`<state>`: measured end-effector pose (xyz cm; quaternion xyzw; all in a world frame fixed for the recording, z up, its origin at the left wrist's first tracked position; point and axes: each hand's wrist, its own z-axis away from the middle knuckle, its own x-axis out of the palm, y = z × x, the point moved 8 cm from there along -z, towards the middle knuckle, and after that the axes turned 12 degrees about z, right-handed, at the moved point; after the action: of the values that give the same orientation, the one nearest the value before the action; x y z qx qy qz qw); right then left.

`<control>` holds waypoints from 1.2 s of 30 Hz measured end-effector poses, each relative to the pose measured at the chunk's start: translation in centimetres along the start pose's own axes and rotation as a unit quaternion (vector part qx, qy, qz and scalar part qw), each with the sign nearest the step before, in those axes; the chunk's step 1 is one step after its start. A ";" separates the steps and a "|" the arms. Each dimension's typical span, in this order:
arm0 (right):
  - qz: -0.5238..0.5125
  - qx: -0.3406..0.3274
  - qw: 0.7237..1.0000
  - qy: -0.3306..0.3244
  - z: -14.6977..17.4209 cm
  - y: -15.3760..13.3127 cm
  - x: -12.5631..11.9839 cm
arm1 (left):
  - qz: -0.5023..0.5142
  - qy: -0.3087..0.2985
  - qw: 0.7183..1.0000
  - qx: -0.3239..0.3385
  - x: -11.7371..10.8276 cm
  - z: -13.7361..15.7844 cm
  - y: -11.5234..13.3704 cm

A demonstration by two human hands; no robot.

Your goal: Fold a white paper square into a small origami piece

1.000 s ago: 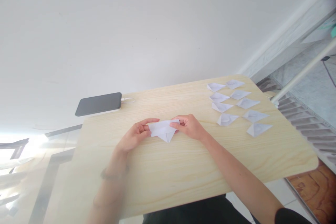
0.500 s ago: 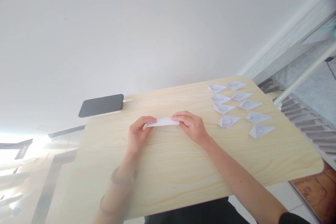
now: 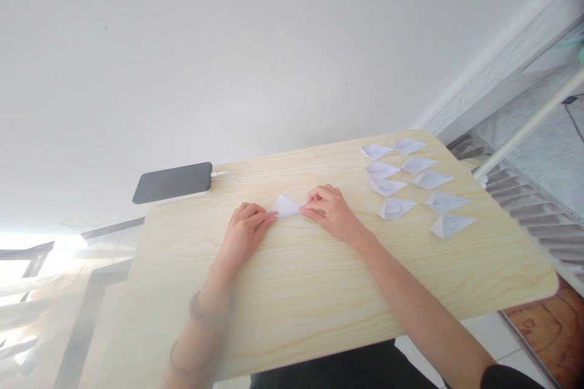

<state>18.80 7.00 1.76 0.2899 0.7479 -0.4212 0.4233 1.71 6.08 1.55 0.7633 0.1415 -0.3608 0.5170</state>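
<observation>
While nine folded papers [image 3: 395, 209] rest on the table [image 3: 310, 292], both hands [image 3: 336, 214] pinch another sheet [image 3: 285, 206] at its ends

Bright, washed-out light, glare at lower left, hazy left forearm [image 3: 201, 340], dark upper-right corner

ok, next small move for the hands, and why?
I'd probably use the right hand to press along the near edge of the white paper while the left hand steadies it: both hands pinch its ends, that edge runs between them, and its pointed part faces the wall.
</observation>
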 end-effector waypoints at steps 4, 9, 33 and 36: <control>-0.015 0.044 0.999 -0.014 -0.3 0.6 0.7 | -0.015 -0.018 0.999 -0.034 0.3 -0.1 -0.3; -0.031 0.086 0.996 -0.016 -0.5 0.8 0.9 | -0.018 0.006 0.999 -0.050 0.4 -0.2 -0.4; -0.024 0.143 0.989 0.018 -0.4 1.6 1.2 | -0.040 0.011 0.991 -0.130 0.2 0.2 -2.0; 0.003 0.150 0.988 0.034 0.0 1.2 1.1 | -0.035 0.008 0.988 -0.148 0.2 0.1 -2.0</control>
<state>19.20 7.68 0.39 0.3664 0.6893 -0.5170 0.3512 0.59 6.78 -0.02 0.6757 0.2238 -0.3481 0.6101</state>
